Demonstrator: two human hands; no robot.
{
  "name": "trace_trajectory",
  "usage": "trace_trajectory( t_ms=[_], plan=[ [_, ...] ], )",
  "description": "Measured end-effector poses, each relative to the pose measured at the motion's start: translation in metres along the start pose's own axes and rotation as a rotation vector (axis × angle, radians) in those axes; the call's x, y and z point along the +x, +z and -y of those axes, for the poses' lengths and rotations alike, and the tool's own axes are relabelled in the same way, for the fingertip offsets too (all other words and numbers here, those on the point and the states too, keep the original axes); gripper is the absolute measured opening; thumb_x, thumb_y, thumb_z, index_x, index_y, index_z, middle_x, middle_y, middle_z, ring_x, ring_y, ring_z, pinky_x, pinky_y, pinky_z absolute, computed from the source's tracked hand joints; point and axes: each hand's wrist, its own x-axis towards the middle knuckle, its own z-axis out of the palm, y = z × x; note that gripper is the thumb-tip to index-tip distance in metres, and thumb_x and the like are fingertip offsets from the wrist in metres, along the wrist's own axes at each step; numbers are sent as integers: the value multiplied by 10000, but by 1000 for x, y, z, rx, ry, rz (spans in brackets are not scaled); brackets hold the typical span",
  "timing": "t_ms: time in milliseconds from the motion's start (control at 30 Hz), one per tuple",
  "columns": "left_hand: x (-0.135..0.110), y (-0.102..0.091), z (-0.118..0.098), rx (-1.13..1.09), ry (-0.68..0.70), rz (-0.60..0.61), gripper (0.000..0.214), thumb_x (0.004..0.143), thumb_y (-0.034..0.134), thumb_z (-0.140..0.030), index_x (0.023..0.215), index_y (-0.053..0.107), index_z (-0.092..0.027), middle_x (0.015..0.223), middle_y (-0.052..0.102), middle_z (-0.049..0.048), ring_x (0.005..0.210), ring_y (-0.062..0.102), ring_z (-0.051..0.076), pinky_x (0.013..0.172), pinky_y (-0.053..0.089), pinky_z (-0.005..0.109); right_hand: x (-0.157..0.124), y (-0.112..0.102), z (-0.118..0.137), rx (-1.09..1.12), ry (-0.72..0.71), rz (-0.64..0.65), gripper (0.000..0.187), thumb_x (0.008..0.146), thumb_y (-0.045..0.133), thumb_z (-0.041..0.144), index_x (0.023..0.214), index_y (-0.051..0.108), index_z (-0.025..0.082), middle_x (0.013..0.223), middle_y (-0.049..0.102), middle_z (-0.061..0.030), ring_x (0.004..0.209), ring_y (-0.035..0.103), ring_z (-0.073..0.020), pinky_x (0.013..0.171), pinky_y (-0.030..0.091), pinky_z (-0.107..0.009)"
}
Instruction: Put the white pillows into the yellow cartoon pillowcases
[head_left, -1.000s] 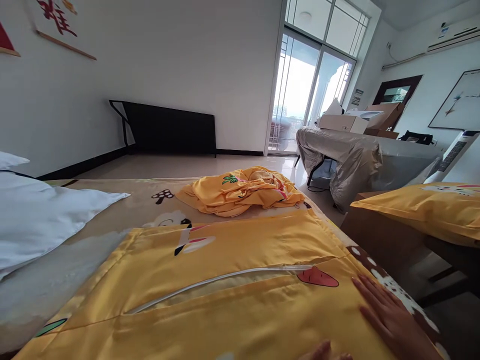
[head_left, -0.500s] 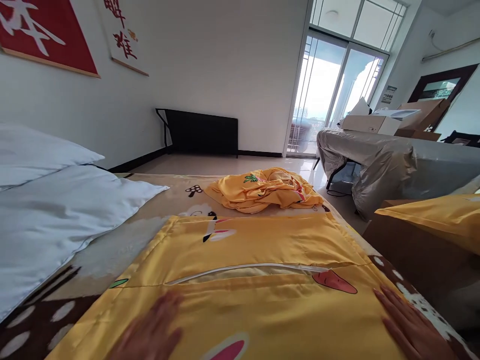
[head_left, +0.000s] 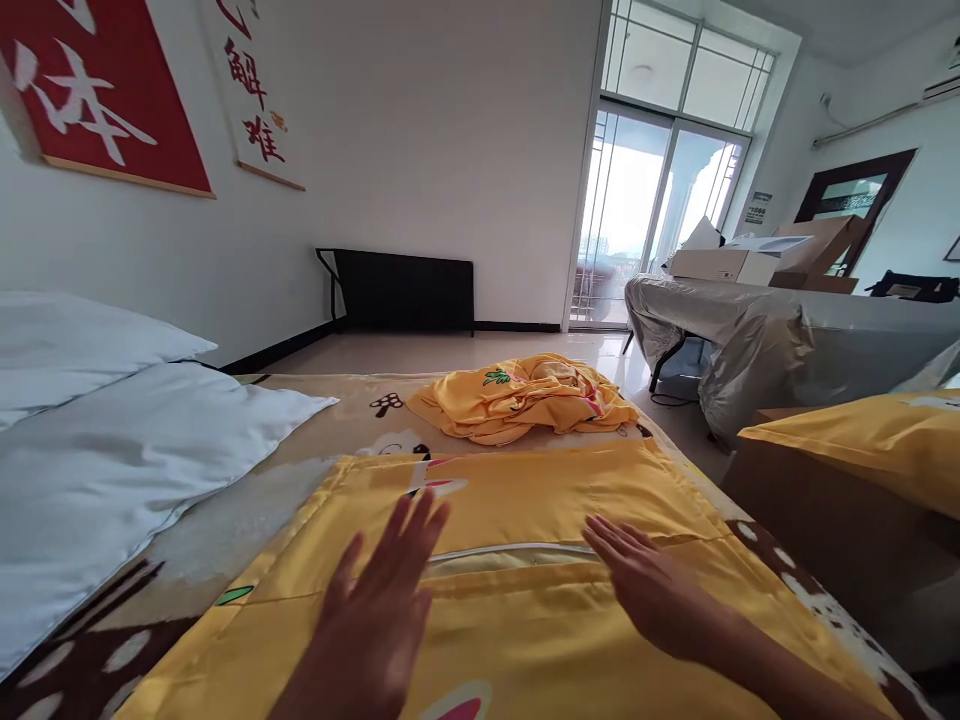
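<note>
A yellow pillowcase (head_left: 532,640) with rabbit and carrot prints lies spread flat before me. Across it runs a slit with a pale zipper edge (head_left: 517,550), gaping slightly. My left hand (head_left: 379,590) is over the slit's left end, fingers extended and holding nothing. Over its right end is my right hand (head_left: 649,585), also empty, with straight fingers angled inward; it covers the printed carrot. Whether either palm touches the fabric I cannot tell. Beyond the pillowcase sits a crumpled heap of yellow printed cloth (head_left: 525,400).
Two white pillows (head_left: 187,430) are stacked at left on the patterned blanket (head_left: 322,410). Another yellow fabric piece (head_left: 870,440) rests on a cardboard box (head_left: 810,520) at right. Behind stands a plastic-covered table (head_left: 862,330) with boxes. A black folded panel (head_left: 405,290) leans against the wall.
Both hands have moved forward and inward, from the near sides of the pillowcase to the zipper slit. The camera view has tilted up slightly. The pillowcase stays in place.
</note>
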Motion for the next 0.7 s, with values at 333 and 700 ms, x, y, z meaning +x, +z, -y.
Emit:
trace_trajectory(
  t_ms=[333,700],
  plan=[
    [141,152,13,29,-354,438,553,905,238,-310,1393,402,-108,1487,332,144,1379,296,267,1083,258,531,189,72,27,212,245,6,522,958,195,386,1426,340,206,1507,311,-60,1392,256,-216,1106,208,-426],
    [95,155,233,118,-488,233,587,885,277,-412,1427,342,-199,1533,255,87,1420,177,267,1085,108,632,110,61,-162,-76,689,125,601,924,230,534,1479,206,302,1566,120,7,1434,96,-182,1139,56,-424]
  ],
)
